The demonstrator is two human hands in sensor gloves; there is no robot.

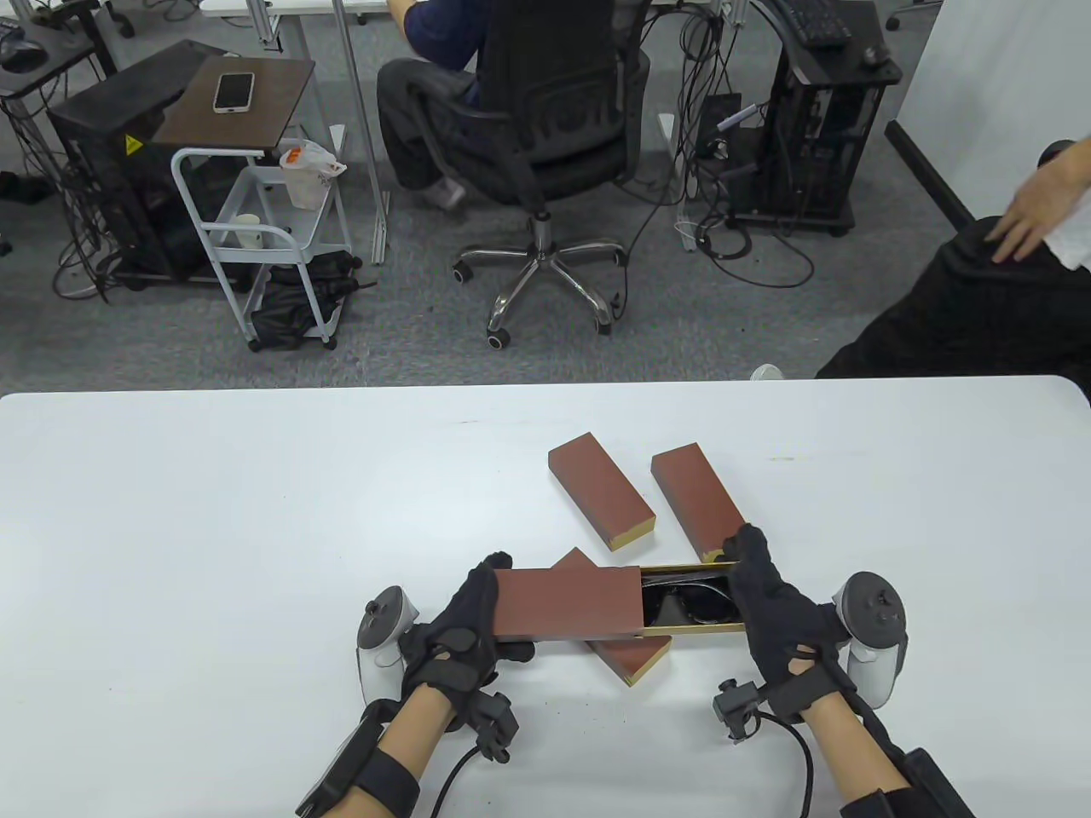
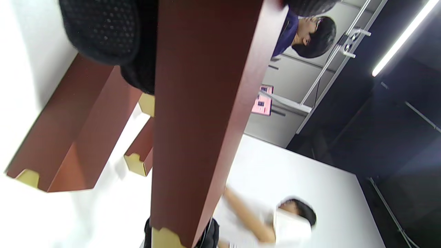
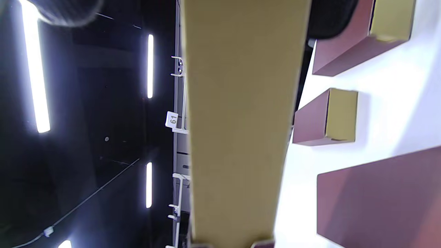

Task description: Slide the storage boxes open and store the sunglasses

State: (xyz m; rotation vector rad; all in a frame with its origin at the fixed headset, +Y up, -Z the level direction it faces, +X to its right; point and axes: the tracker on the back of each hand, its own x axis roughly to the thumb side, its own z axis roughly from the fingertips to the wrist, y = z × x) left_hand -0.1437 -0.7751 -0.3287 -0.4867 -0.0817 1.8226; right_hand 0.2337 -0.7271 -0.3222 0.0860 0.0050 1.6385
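A brown storage box sleeve (image 1: 567, 603) is held above the table, gripped at its left end by my left hand (image 1: 464, 620). Its gold inner tray (image 1: 695, 629) is slid partly out to the right, and dark sunglasses (image 1: 689, 600) lie inside it. My right hand (image 1: 761, 588) grips the tray's right end. In the left wrist view the sleeve (image 2: 203, 113) fills the middle, with glove fingers (image 2: 103, 31) at the top. The right wrist view shows the tray's gold underside (image 3: 241, 124) close up.
Two closed brown boxes (image 1: 601, 487) (image 1: 697, 499) lie on the white table (image 1: 213, 528) just beyond my hands. A third box (image 1: 631, 658) lies under the held one. Past the far edge are an office chair (image 1: 545, 128), a cart and seated people.
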